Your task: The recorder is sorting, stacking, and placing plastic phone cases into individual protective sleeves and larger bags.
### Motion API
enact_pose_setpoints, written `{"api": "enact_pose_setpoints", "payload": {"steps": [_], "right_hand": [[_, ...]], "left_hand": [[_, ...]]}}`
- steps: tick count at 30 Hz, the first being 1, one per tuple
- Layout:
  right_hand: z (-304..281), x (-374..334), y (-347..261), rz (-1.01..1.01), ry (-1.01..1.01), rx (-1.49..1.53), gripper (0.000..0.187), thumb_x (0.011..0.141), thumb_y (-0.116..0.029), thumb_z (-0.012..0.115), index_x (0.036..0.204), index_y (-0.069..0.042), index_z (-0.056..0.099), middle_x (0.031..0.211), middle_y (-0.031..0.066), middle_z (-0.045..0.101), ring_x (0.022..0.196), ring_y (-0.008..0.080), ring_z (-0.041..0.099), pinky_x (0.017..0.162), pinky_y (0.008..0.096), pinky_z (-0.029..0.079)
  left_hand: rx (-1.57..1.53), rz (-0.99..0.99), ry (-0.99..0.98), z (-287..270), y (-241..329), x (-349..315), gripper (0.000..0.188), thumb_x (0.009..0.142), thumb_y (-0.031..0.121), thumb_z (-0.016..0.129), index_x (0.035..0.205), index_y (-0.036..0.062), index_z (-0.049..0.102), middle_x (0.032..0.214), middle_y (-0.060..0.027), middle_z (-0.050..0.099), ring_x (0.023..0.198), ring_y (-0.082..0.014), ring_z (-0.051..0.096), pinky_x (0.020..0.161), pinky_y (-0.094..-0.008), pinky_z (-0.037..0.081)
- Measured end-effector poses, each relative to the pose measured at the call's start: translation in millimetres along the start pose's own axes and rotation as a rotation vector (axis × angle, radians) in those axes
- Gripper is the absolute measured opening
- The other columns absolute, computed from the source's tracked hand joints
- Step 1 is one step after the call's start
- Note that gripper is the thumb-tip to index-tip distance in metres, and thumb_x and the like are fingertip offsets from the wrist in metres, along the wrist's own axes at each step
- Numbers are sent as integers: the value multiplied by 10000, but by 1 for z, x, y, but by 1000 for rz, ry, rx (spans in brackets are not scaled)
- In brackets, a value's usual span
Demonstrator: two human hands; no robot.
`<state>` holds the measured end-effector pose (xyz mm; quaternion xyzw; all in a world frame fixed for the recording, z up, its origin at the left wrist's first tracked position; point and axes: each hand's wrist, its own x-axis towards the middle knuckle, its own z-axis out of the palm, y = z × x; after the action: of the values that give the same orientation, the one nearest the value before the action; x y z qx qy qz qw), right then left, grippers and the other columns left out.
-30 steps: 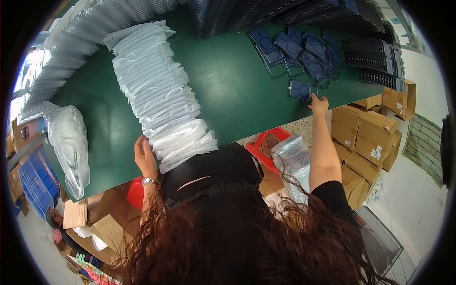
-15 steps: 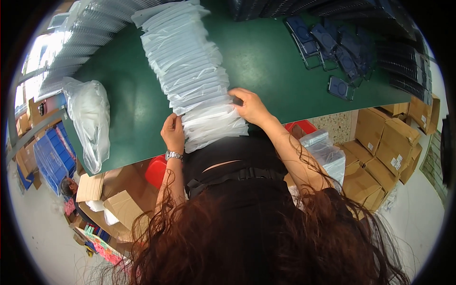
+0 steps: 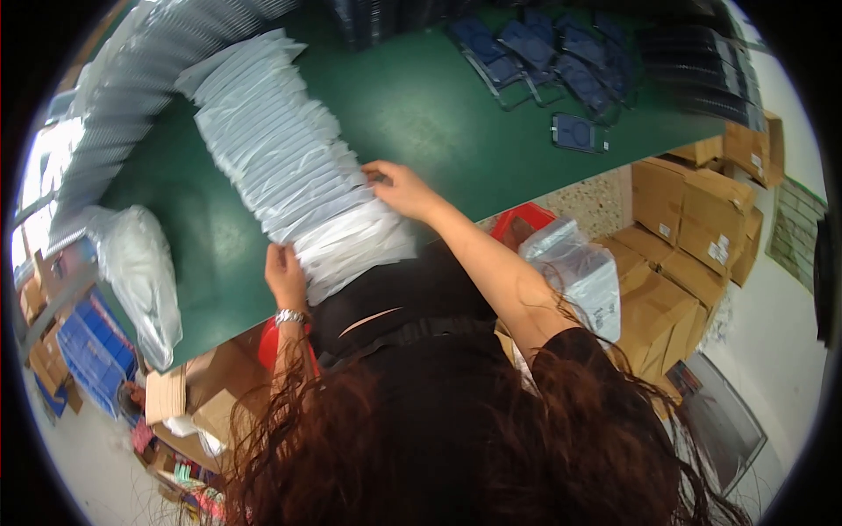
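On the left, beyond the edge of the green tabletop (image 3: pixel 210 272), there was a blue plastic container (image 3: pixel 96 351). A clear plastic bag (image 3: pixel 139 272) lay on the left side of the tabletop, and behind it a ridged translucent stack (image 3: pixel 145 101) ran along the far left. An open cardboard box (image 3: pixel 206 377) stood at the near left, below the tabletop.

Next came the row of white packets (image 3: pixel 276 149), which lay overlapping and slanted from the far left to the near edge, close to the person's body. The left hand (image 3: pixel 285 273) was at the left side of this row, near its end, with its fingers bent and close together; a metal watch (image 3: pixel 291 316) was on the wrist. The right hand (image 3: pixel 396 188) was at the right side of the row, a little farther, with its fingers curved narrowly at the packet edges. Whether either hand gripped a packet, I cannot tell.

Further right, a red stool (image 3: pixel 519 219) and a wrapped bundle (image 3: pixel 579 272) were below the near edge. One dark blue case (image 3: pixel 574 131) lay apart, just nearer than the pile of similar cases (image 3: pixel 583 74). Dark stacks (image 3: pixel 697 74) stood at the far right, above brown cartons (image 3: pixel 688 210).
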<state>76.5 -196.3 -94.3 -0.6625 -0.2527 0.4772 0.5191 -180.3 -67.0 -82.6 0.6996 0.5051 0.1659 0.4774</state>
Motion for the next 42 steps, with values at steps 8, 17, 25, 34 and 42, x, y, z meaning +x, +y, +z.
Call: {"api": "enact_pose_setpoints", "payload": {"steps": [8, 17, 25, 34, 42], "right_hand": [[-6, -15, -14, 142, -206, 105, 455, 791, -102, 608, 1221, 38, 554, 1018, 91, 668, 889, 146, 616, 833, 293, 488], [-4, -29, -22, 41, -169, -92, 464, 759, -128, 684, 1199, -44, 562, 950, 59, 637, 863, 148, 590, 797, 291, 492], [-103, -66, 17, 182, 442, -244, 264, 807, -186, 678, 1036, -57, 655, 727, 51, 646, 651, 125, 605, 583, 280, 495], [-176, -58, -19, -87, 1076, -832, 213, 828, -177, 679, 983, -30, 672, 864, 125, 619, 757, 270, 588, 710, 376, 492], [12, -3, -23, -99, 52, -420, 270, 802, -110, 672, 1048, 1, 653, 1013, 159, 666, 875, 265, 633, 757, 314, 498]], "left_hand": [[-223, -186, 84, 0, 8, 2, 185, 951, 111, 570, 789, 63, 495, 657, 91, 415, 577, 9, 320, 492, -191, 245], [-23, -102, 118, -2, 0, 0, 188, 926, 144, 604, 803, 18, 539, 672, 47, 475, 603, -33, 376, 532, -216, 334], [-73, -169, 92, -13, 10, 3, 219, 936, 178, 581, 781, 27, 549, 633, 37, 475, 573, -48, 409, 529, -226, 352], [-93, -69, 221, -4, -6, 12, 205, 900, 158, 618, 1023, -7, 622, 741, -11, 589, 633, -77, 505, 570, -256, 430], [143, 43, 208, -5, -2, 20, 167, 826, 73, 670, 980, 9, 661, 848, -67, 656, 644, -145, 560, 632, -272, 476]]}}
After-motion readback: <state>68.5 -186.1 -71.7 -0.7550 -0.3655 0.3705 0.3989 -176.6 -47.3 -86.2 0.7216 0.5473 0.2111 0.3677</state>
